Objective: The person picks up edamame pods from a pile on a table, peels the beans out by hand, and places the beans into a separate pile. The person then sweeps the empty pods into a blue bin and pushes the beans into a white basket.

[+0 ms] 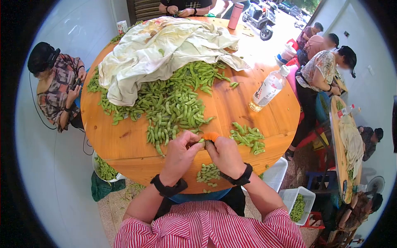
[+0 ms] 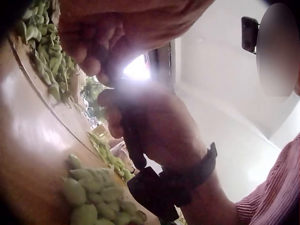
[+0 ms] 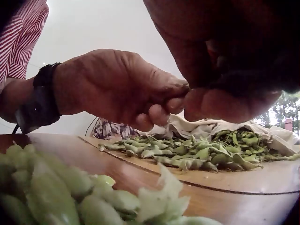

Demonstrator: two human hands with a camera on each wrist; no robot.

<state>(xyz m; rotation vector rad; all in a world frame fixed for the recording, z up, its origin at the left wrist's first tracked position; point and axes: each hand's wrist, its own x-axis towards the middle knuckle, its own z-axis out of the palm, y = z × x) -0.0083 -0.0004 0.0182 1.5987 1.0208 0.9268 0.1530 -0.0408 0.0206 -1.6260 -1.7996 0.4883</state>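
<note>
Over the table's near edge both hands meet fingertip to fingertip. The left hand (image 1: 178, 157) pinches a small green pod (image 1: 202, 141) between thumb and curled fingers. At the pod's other end is the right hand (image 1: 228, 156), fingers curled in against it, with an orange band (image 1: 211, 136) and something dark at its fingers. In the left wrist view the right hand (image 2: 157, 124) faces the left hand (image 2: 122, 35); the right wrist view shows the left hand (image 3: 117, 86) touching the right hand (image 3: 220, 61), the pod hidden. Below the hands lie pale green beans (image 1: 208, 173).
A large pod heap (image 1: 175, 107) lies beyond the hands, partly under a stained cloth (image 1: 155, 53). Right of them are a small pod pile (image 1: 247, 137) and a bottle (image 1: 269, 89). A pink flask (image 1: 235, 16) stands at the far edge. People sit around.
</note>
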